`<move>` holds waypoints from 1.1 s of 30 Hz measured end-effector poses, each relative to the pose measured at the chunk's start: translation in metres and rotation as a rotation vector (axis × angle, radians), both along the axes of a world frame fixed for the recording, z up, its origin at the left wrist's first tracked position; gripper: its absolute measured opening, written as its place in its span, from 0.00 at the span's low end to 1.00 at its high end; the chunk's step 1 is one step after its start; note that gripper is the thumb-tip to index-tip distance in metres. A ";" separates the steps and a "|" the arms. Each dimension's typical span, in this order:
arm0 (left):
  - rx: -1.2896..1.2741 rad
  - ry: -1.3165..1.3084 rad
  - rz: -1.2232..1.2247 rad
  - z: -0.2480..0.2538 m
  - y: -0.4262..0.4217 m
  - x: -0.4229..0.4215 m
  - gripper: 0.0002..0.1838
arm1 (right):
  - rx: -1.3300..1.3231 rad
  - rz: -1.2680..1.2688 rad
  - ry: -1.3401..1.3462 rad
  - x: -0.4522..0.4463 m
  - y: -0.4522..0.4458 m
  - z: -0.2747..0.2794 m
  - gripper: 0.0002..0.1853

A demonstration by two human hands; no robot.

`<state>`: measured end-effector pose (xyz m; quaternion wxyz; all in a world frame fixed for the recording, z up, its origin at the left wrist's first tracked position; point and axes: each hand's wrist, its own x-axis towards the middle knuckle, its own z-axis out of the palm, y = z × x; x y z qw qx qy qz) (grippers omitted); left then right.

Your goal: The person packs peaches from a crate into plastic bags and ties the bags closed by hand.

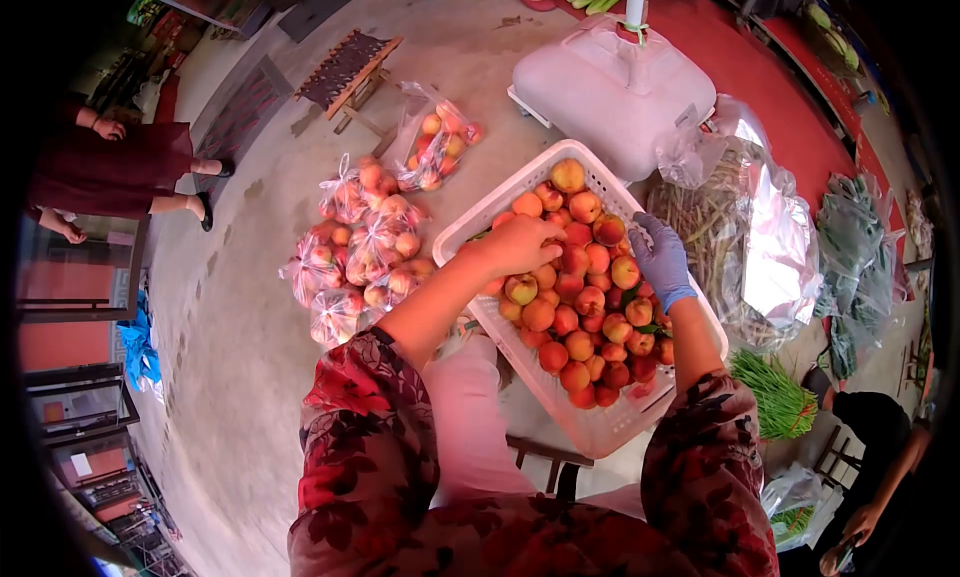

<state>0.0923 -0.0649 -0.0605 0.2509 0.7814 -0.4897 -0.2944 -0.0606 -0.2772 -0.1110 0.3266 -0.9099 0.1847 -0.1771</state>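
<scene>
A pale plastic crate (562, 417) stands tilted across the view before me, heaped with red and orange peaches (590, 299). My left hand (522, 245), bare, lies palm down over the peaches on the crate's left side. Its fingers are bent a little and apart; I see no peach held in them. My right hand (662, 261) wears a thin bluish glove and rests at the right side of the heap, fingers apart, touching or just above the fruit. Its palm side is hidden. A few green leaves show among the peaches.
Several knotted clear bags of peaches (375, 239) sit on the floor to the left. Behind them stands a small folding stool (347, 69). A white umbrella base (612, 97) is beyond the crate. Bagged vegetables (715, 212) and green stalks (772, 395) lie right. Other people are at both sides.
</scene>
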 end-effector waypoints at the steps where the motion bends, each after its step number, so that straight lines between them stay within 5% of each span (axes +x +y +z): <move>1: -0.086 0.018 0.073 -0.009 -0.003 0.014 0.13 | -0.050 0.044 -0.045 0.025 0.003 -0.002 0.15; 4: -0.269 0.144 0.359 -0.030 -0.010 0.060 0.12 | -0.125 0.101 -0.114 0.094 -0.007 -0.017 0.14; 6: -0.355 -0.075 0.493 -0.065 -0.011 0.099 0.13 | -0.174 0.060 -0.094 0.126 -0.024 -0.028 0.14; 9: -0.276 -0.294 0.500 -0.104 -0.008 0.119 0.14 | 0.112 0.060 0.157 0.141 -0.068 -0.066 0.17; 12: -0.019 -0.195 0.432 -0.144 -0.009 0.119 0.15 | 0.674 0.117 0.469 0.128 -0.096 -0.080 0.27; 15: 0.188 -0.001 0.399 -0.131 -0.017 0.118 0.16 | 1.053 0.184 0.734 0.105 -0.092 -0.074 0.36; 16: 0.175 -0.016 0.386 -0.136 -0.014 0.115 0.16 | 1.491 0.199 0.615 0.097 -0.087 -0.082 0.37; 20: 0.144 -0.123 0.359 -0.132 0.000 0.112 0.14 | 1.144 0.300 0.436 0.089 -0.079 -0.095 0.41; 23: 0.140 -0.089 0.399 -0.139 0.003 0.111 0.12 | 1.283 0.249 0.412 0.089 -0.085 -0.103 0.41; 26: 0.140 -0.101 0.378 -0.141 -0.003 0.114 0.12 | 1.746 0.088 0.358 0.096 -0.092 -0.124 0.34; 29: 0.143 -0.111 0.389 -0.140 -0.005 0.113 0.12 | 0.741 0.242 0.530 0.104 -0.115 -0.138 0.25; 30: 0.135 -0.111 0.394 -0.140 -0.006 0.113 0.12 | 0.129 0.385 0.502 0.112 -0.119 -0.150 0.14; 33: 0.136 -0.129 0.408 -0.136 -0.009 0.111 0.12 | -0.758 0.805 0.187 0.147 -0.123 -0.182 0.09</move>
